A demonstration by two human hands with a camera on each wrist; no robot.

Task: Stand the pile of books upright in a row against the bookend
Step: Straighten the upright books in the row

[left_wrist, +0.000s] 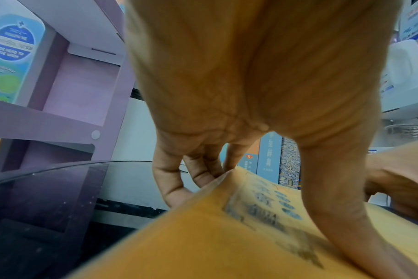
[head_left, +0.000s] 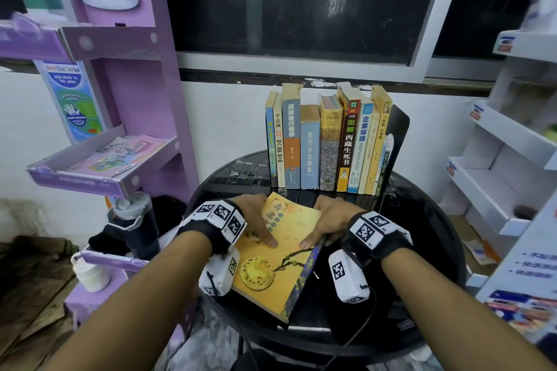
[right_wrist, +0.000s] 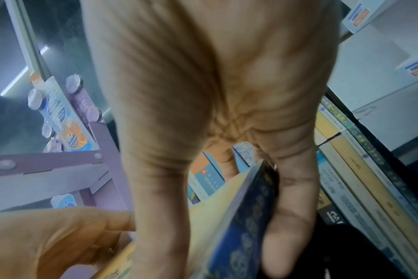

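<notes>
A yellow book (head_left: 277, 268) with a blue spine (right_wrist: 246, 217) lies tilted over the near half of the round black table (head_left: 428, 250), held by both hands. My left hand (head_left: 256, 220) grips its left edge, thumb (left_wrist: 334, 207) on the cover and fingers (left_wrist: 174, 179) curled under. My right hand (head_left: 330, 220) grips the spine side, thumb on the cover, fingers (right_wrist: 291, 207) along the spine. Behind them a row of books (head_left: 325, 144) stands upright, leaning against the black bookend (head_left: 399, 129) at its right end.
A purple cardboard display rack (head_left: 120, 129) stands close on the left, with a dark bottle (head_left: 132, 220) beneath it. White shelving (head_left: 497, 175) flanks the right. A white wall and dark window (head_left: 301, 3) lie behind the table.
</notes>
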